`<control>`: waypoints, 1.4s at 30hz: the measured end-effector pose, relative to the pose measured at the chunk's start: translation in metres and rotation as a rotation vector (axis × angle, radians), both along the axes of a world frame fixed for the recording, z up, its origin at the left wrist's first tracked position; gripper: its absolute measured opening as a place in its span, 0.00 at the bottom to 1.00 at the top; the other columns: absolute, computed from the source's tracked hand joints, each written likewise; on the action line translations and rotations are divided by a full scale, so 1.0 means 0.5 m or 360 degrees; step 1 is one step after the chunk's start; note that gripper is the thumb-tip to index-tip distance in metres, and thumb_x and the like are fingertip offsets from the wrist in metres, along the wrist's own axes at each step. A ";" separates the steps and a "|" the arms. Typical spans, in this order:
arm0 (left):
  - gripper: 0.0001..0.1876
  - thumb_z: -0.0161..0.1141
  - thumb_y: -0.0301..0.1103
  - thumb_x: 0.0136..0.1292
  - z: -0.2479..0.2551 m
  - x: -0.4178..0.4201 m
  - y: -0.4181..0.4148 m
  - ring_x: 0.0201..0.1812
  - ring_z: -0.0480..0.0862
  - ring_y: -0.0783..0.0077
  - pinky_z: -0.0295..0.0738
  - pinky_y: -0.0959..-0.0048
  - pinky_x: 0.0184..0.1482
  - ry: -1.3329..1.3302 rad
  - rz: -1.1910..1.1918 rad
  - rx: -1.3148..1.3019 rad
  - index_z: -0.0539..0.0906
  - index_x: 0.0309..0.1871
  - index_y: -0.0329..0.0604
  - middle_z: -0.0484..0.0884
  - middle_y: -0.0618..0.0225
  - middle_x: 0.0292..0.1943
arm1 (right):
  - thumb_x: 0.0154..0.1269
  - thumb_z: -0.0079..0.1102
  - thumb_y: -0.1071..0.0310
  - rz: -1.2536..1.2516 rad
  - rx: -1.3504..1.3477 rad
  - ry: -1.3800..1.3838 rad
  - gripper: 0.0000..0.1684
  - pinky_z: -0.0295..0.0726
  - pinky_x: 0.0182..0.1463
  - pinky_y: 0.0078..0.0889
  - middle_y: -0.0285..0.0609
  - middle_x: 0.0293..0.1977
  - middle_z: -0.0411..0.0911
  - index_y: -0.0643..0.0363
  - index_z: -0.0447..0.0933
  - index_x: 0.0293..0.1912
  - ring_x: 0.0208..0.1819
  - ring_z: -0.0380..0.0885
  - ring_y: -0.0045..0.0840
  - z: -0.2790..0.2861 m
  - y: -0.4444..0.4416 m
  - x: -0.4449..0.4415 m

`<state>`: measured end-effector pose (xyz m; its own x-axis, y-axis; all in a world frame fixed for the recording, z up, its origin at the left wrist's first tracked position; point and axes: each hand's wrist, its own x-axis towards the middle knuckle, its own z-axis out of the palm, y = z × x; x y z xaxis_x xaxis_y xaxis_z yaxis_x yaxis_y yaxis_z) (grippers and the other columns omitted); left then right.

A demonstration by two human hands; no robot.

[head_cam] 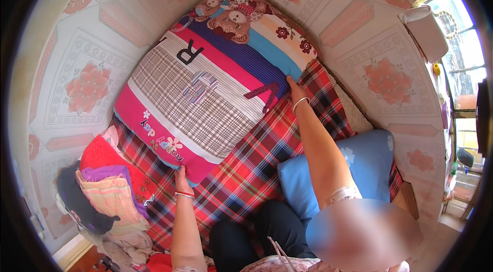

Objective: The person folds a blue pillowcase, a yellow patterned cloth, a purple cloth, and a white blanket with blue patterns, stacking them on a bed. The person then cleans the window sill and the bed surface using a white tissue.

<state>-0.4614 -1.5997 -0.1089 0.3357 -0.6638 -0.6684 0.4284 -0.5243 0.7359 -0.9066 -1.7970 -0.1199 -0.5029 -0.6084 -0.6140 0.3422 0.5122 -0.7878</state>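
A quilt [215, 102], folded into a thick block, lies on a red plaid bed sheet [238, 179] in the corner of two tiled walls. Teddy bears, flowers, stripes, checks and large letters are printed on its cover. My left hand [183, 182] holds the quilt's near pink corner, thumb on top and most fingers hidden beneath. Farther off to the right, my right hand [295, 93] grips the side edge by the blue stripes; its fingers are partly under the fabric. My right forearm passes over a blue pillow [335, 168] with pale flowers.
To the left sit folded red [101, 155], purple and peach cloths [109, 198] beside a dark grey plush toy [86, 202]. Tiled walls [86, 87] bound the bed. At right, a barred window [468, 60] has items on its ledge. A blurred oval covers the lower right.
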 end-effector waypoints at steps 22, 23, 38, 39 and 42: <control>0.14 0.53 0.37 0.63 0.068 -0.378 0.163 0.43 0.80 0.64 0.74 0.70 0.46 -0.0571 -0.1544 -0.0282 0.78 0.45 0.36 0.81 0.60 0.41 | 0.57 0.54 0.41 -0.1437 0.1046 0.0780 0.43 0.67 0.58 0.41 0.52 0.57 0.67 0.63 0.60 0.62 0.55 0.69 0.42 0.211 1.227 -0.265; 0.17 0.54 0.38 0.62 0.071 -0.417 0.131 0.50 0.77 0.56 0.71 0.65 0.52 -0.0744 -0.1807 -0.0437 0.76 0.50 0.36 0.78 0.55 0.47 | 0.54 0.54 0.37 -0.1357 0.1010 0.0295 0.46 0.67 0.58 0.44 0.50 0.58 0.66 0.59 0.59 0.63 0.56 0.68 0.41 0.181 1.297 -0.258; 0.40 0.65 0.50 0.45 0.095 -0.701 0.076 0.53 0.75 0.49 0.69 0.62 0.55 -0.0626 -0.2725 -0.0175 0.65 0.60 0.38 0.75 0.45 0.50 | 0.56 0.51 0.36 -0.1399 0.0039 -0.0719 0.42 0.63 0.61 0.54 0.44 0.58 0.67 0.53 0.62 0.61 0.58 0.66 0.42 0.054 1.384 -0.296; 0.35 0.64 0.48 0.45 0.115 -0.711 0.095 0.49 0.78 0.48 0.71 0.60 0.52 -0.0679 -0.2712 -0.0230 0.70 0.56 0.38 0.78 0.46 0.45 | 0.56 0.51 0.37 -0.1381 0.0000 -0.0758 0.40 0.64 0.60 0.54 0.44 0.57 0.68 0.54 0.63 0.60 0.57 0.67 0.43 0.062 1.385 -0.299; 0.24 0.60 0.45 0.48 0.188 -0.733 0.152 0.42 0.80 0.49 0.74 0.59 0.44 -0.0734 -0.2625 -0.0488 0.76 0.47 0.40 0.80 0.49 0.40 | 0.57 0.52 0.43 -0.1402 -0.0100 -0.0713 0.36 0.65 0.61 0.52 0.48 0.54 0.71 0.58 0.65 0.58 0.55 0.69 0.45 0.101 1.365 -0.317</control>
<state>-0.8277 -1.5234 -0.0152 -0.6567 -0.5505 -0.5154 -0.6237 0.0122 0.7816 -1.0652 -1.1144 -0.0692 -0.5207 -0.1668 -0.8373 0.8537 -0.1067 -0.5096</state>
